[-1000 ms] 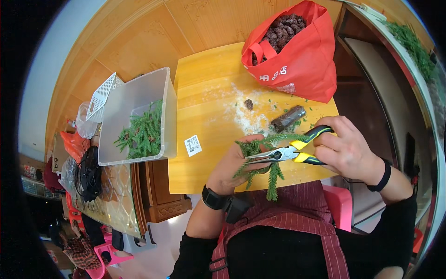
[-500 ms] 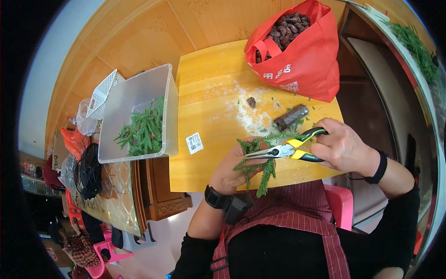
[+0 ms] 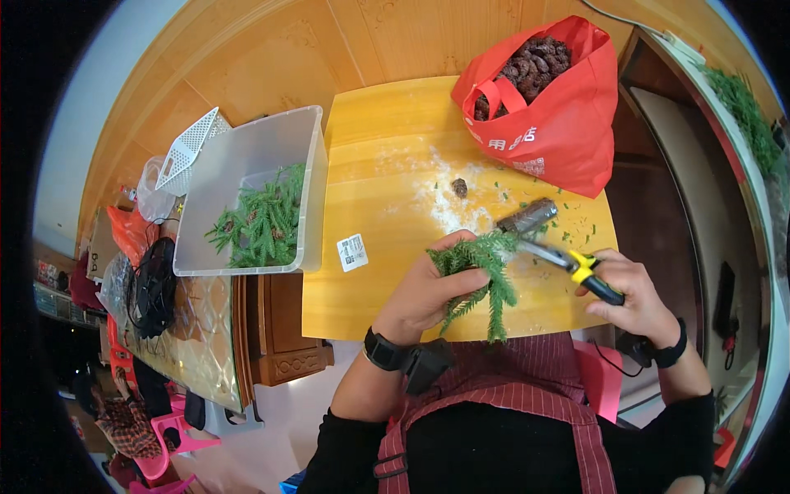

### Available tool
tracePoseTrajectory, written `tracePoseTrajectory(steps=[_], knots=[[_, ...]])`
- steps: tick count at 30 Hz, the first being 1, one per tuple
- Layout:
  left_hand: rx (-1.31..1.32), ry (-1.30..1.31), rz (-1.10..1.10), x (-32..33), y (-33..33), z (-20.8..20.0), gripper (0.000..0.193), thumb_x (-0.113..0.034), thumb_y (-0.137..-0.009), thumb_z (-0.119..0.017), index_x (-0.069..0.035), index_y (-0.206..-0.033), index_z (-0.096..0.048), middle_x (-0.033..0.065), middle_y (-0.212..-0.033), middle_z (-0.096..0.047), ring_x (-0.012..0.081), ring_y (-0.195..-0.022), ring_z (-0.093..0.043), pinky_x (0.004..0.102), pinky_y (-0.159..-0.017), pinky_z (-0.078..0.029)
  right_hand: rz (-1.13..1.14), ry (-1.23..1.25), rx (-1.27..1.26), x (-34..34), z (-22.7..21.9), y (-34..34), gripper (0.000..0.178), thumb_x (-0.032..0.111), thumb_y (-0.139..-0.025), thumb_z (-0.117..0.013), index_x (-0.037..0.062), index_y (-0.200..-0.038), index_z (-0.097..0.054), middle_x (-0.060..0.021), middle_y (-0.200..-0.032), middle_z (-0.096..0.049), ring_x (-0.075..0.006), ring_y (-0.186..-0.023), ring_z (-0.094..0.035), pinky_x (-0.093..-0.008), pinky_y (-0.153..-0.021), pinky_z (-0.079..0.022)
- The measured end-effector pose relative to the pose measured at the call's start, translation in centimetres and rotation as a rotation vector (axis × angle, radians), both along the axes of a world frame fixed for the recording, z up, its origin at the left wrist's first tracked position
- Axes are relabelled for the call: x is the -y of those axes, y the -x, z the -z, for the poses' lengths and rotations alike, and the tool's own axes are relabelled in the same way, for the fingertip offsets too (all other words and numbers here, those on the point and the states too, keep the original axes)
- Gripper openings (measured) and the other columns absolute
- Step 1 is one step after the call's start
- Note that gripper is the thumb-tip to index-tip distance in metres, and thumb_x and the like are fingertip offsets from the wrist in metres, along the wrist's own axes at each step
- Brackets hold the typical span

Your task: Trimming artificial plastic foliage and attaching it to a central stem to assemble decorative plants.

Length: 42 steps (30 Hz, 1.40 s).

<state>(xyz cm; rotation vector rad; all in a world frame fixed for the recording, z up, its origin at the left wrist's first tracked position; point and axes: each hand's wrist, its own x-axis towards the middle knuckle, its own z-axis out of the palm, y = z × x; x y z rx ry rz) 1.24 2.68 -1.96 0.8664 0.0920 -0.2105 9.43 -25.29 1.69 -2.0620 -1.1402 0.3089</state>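
From the head view, a good pile of cut green sprigs already sits in the clear plastic tub far off my left grip. My left hand is clamped on a fir sprig; my right hand is closed on yellow-handled pliers, nose just beside it, over the bench. This sprig looks not yet trimmed.

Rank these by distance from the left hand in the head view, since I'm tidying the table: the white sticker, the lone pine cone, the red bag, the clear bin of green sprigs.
From the left hand:
1. White sticker, just to its left on the yellow table.
2. Lone pine cone, farther up the table.
3. Clear bin on the left and red bag at upper right: too close to call.
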Motion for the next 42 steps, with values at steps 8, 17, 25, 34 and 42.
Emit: tracePoseTrajectory(steps=[8,17,25,34,42], knots=[[0.062,0.013,0.045,-0.2,-0.2,0.7,0.056,0.006,-0.072,-0.062,-0.010,-0.122,-0.043,0.0130,-0.108,-0.055,0.0313,-0.093,-0.058,0.0406,-0.078,-0.050,0.290,0.042,-0.092,2.6,1.7,0.7,0.031,0.029,-0.073,-0.068,-0.0008,-0.082,-0.062,-0.0130,-0.078,-0.059,-0.0275,-0.087,-0.054,-0.0362,-0.080,-0.041],[0.113,0.175,-0.078,0.6,0.0,1.2,0.047,0.002,-0.073,-0.062,-0.005,-0.115,-0.044,0.0109,-0.101,-0.054,0.0304,-0.095,-0.057,0.0455,-0.084,-0.046,0.408,0.344,0.316,3.8,7.1,-0.4,0.029,0.018,-0.065,-0.073,-0.0007,-0.077,-0.055,-0.0165,-0.081,-0.057,-0.0352,-0.089,-0.051,-0.0403,-0.078,-0.042],[0.034,0.243,-0.022,0.8,0.2,1.4,0.038,-0.003,-0.080,-0.058,-0.004,-0.115,-0.044,0.0083,-0.100,-0.056,0.0166,-0.086,-0.057,0.0272,-0.069,-0.050,0.387,0.540,0.214,2.0,6.5,0.0,0.039,0.021,-0.063,-0.074,0.0043,-0.092,-0.055,-0.0140,-0.093,-0.053,-0.0305,-0.095,-0.051,-0.0394,-0.081,-0.042],[0.103,0.206,0.049,0.5,0.3,1.2,0.040,-0.004,-0.080,-0.060,-0.004,-0.116,-0.044,0.0089,-0.099,-0.057,0.0202,-0.089,-0.059,0.0304,-0.071,-0.050,0.287,0.421,0.287,4.0,9.1,-1.8,0.017,0.015,-0.071,-0.058,0.0014,-0.080,-0.051,-0.0110,-0.076,-0.054,-0.0253,-0.073,-0.052,-0.0343,-0.066,-0.043],[0.107,0.165,-0.047,0.1,0.2,1.4,0.047,-0.005,-0.072,-0.067,-0.002,-0.114,-0.044,0.0130,-0.092,-0.055,0.0257,-0.085,-0.058,0.0383,-0.073,-0.050,0.158,-0.165,-0.921,1.8,2.3,2.4,0.021,0.014,-0.084,-0.052,-0.0023,-0.096,-0.053,-0.0105,-0.088,-0.064,-0.0157,-0.083,-0.058,-0.0263,-0.075,-0.045]])
